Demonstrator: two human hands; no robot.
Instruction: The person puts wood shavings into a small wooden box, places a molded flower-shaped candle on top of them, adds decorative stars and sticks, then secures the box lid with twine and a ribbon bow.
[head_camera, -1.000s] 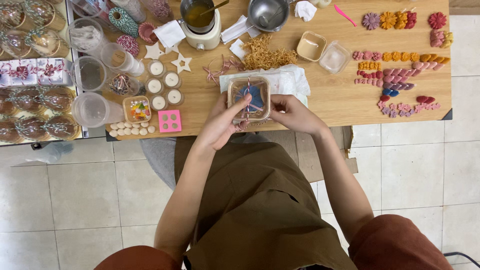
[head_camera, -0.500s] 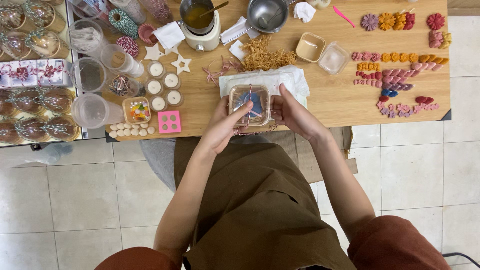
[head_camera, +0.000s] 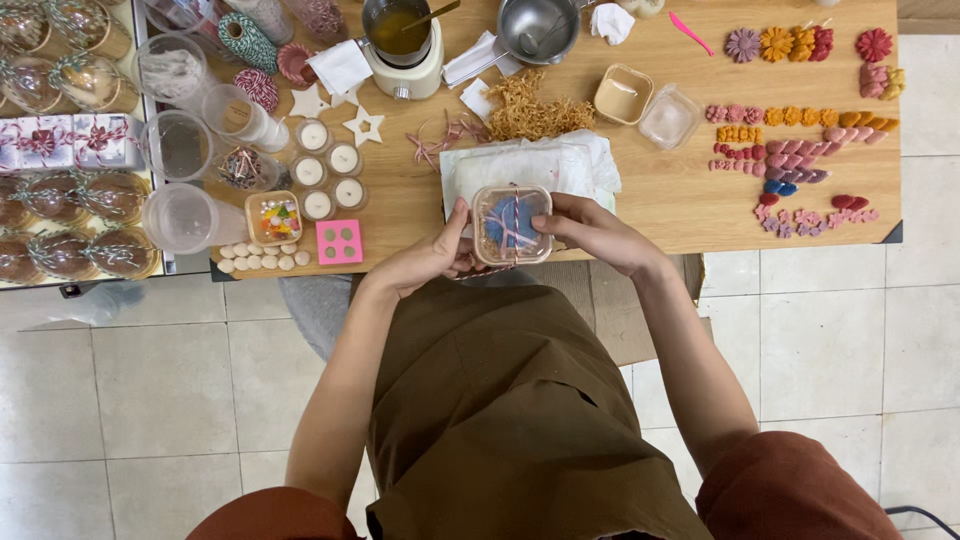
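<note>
So the small clear plastic box sits at the near edge of the wooden table, half on a crumpled white cloth, with a blue piece inside and thin red-and-white twine crossed over the lid. The left hand grips the box's left side, thumb up along the wall. The right hand holds the right side, fingertips curled onto the top corner near the twine.

My read on how it handles: it looks light and fairly stiff, but thin clear plastic like this flexes if squeezed and is a bit slick, so the side walls and corners are the safe places to hold it, not the lid centre. The twine is soft and loose, easy to snag or slide off a corner. I can't tell if it's knotted.

Lots of stuff around. Just left of the box there's a pink square mould, a little tub of coloured beads, a row of small white pellets, and white tealight candles. Behind the cloth is a heap of tan shredded filler, plus a wax melting pot and a metal bowl further back. Rows of small wax flowers lie well off to the right. Nothing really crowds the box, though loose pink strands lie near the cloth.
</note>
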